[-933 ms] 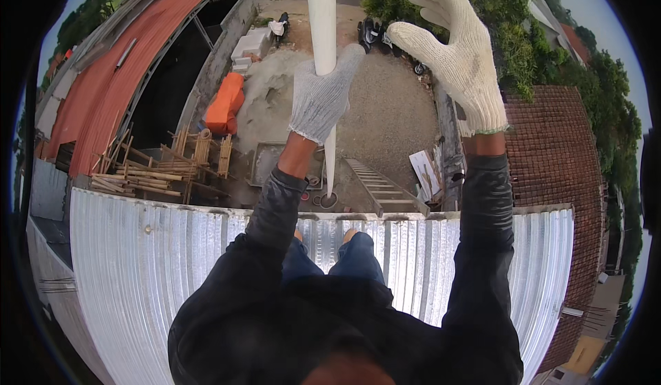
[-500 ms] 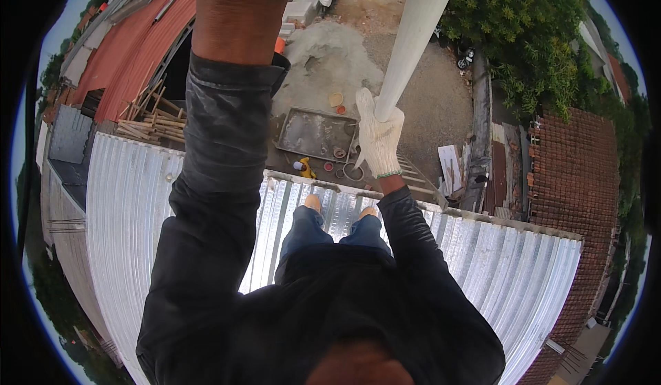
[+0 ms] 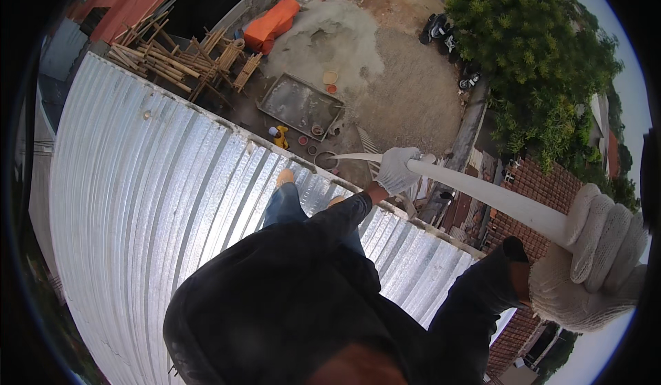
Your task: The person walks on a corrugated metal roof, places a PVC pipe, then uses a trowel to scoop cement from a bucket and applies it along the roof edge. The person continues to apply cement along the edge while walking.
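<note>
Both my hands wear pale knit gloves and grip one long white pole [image 3: 492,199], which looks like a pipe. My left hand [image 3: 398,170] is wrapped round it lower down, past the roof edge. Close to the camera at the right, my right hand [image 3: 589,258] has its fingers curled round the upper part. Below my left hand the pole narrows toward the ground, its far end appearing over a round bucket [image 3: 325,159]; whether it touches cannot be told. My feet, in tan shoes [image 3: 285,176], stand at the edge of a corrugated metal roof [image 3: 158,199].
Far below, a person in yellow [image 3: 279,136] stands near a rectangular mixing trough [image 3: 284,96]. Bamboo poles [image 3: 162,61] and an orange tarp [image 3: 270,26] lie beyond the roof edge at left. A leafy tree [image 3: 530,48] and a tiled roof [image 3: 523,185] are at right.
My left hand has come down from overhead onto the pole's lower part. The right has moved up and right along it. The pole now slants right, and the view has turned.
</note>
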A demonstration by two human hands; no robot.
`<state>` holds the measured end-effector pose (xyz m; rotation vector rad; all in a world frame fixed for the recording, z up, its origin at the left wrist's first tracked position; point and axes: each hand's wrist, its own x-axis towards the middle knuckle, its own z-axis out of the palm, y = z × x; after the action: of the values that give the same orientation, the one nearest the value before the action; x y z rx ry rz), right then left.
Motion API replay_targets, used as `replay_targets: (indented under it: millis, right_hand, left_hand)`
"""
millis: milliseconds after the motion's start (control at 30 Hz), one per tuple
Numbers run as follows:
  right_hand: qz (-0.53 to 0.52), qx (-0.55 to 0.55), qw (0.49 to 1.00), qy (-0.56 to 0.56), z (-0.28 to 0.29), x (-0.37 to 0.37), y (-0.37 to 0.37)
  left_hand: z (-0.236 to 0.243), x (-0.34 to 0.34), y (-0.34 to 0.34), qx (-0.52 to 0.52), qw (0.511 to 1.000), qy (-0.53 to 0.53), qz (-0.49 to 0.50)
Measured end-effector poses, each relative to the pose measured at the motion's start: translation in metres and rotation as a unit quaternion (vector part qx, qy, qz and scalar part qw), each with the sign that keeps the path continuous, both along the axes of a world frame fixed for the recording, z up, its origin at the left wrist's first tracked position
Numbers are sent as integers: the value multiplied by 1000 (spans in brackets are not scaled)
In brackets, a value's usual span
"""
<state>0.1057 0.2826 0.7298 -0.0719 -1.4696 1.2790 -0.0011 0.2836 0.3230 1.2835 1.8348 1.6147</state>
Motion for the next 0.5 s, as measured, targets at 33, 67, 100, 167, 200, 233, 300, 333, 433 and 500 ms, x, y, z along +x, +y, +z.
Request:
replay_targets:
  millis: [33, 67, 100, 167, 200, 233, 300, 333, 433, 500]
  right_hand:
    - [-11, 28, 1000, -5, 4, 1, 4]
    - [-28, 56, 998, -13, 5, 2, 7]
    - [-58, 91, 994, -29, 10, 5, 10]
    - [-135, 167, 975, -59, 21, 7, 13]
    - [-192, 210, 955, -81, 25, 8, 16]
    - [-248, 248, 931, -104, 27, 7, 21]
    - [-367, 292, 867, -169, 26, 0, 29]
    - [-403, 288, 842, -215, 14, -5, 36]
    - [-255, 62, 883, -389, -92, -5, 55]
    - [-148, -71, 852, -497, -193, 29, 54]
  left_hand:
    - [9, -1, -2, 3, 1000, -2, -4]
    - [18, -3, -11, -1, 1000, -3, -4]
    - [39, -5, -15, -7, 1000, -20, -17]
    - [66, -17, -11, 4, 999, -25, -22]
    - [71, -19, -10, 14, 1000, -20, -17]
    - [75, -22, -9, 23, 1000, -14, -13]
    - [89, -32, 1, 86, 996, -17, 5]
    - [95, -37, 5, 116, 993, -18, 13]
    - [125, -60, 4, 48, 994, -95, -5]
    - [139, -68, 25, 23, 985, -171, -29]
